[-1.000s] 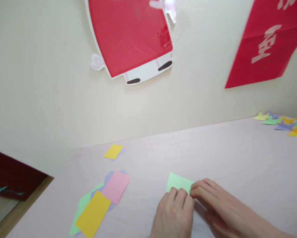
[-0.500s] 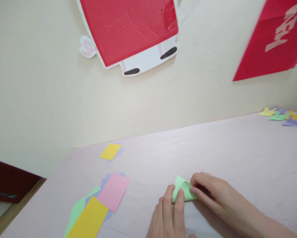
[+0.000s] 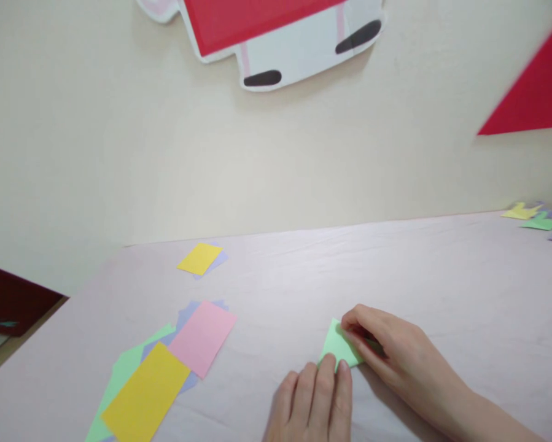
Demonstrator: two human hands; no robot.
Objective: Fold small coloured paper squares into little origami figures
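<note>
A small green sheet of paper (image 3: 336, 345), folded to a roughly triangular shape, lies on the table in front of me. My left hand (image 3: 315, 402) rests palm down, its outstretched fingertips pressing on the paper's near edge. With thumb and forefinger together, my right hand (image 3: 390, 353) pinches the paper along its upper right side and covers that part of it. The edge of the fold under the right fingers is hidden.
At left, a yellow sheet (image 3: 147, 390) and a pink sheet (image 3: 204, 339) overlap green and purple sheets. Farther back lies another yellow sheet (image 3: 201, 258) over purple paper. Several folded paper pieces (image 3: 540, 221) stand at the far right by the wall (image 3: 280, 166).
My right hand has moved up and left across the green paper, bringing its flap over. The left fingers have slid down to the near edge. The camera view has shifted.
</note>
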